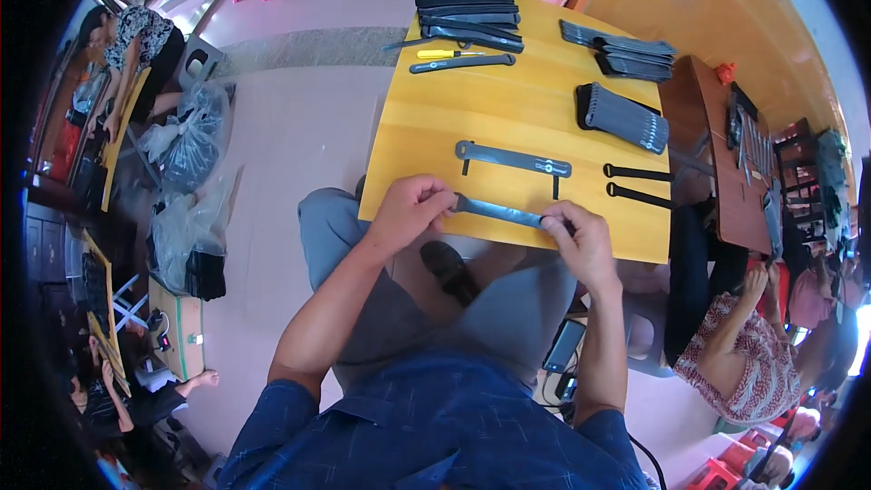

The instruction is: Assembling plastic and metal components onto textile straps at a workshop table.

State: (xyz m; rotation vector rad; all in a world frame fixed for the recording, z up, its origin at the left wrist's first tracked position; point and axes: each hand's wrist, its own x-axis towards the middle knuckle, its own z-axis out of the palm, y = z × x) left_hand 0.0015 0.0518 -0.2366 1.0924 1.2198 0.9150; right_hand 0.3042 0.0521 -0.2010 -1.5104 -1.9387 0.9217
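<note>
Between my two hands a flat dark-grey strap [502, 210] is stretched lengthwise over the near edge of the yellow table. My left hand [413, 211] pinches its left end with thumb and fingers. The other end sits between the thumb and fingers of my right hand [581, 238]. Just beyond, a similar grey strap [513, 159] with a hole at its left end lies flat, and a short black strip [556, 186] sticks out from under it. Two narrow black bands [640, 172] with end loops lie side by side at the table's right edge.
Stacked dark straps [467, 9] fill the far left of the table [417, 136], near a yellow-handled screwdriver [440, 53]. Bundles of grey straps [626, 118] lie at the right. A co-worker in a patterned top [744, 358] sits at right; plastic bags [195, 141] stand at left.
</note>
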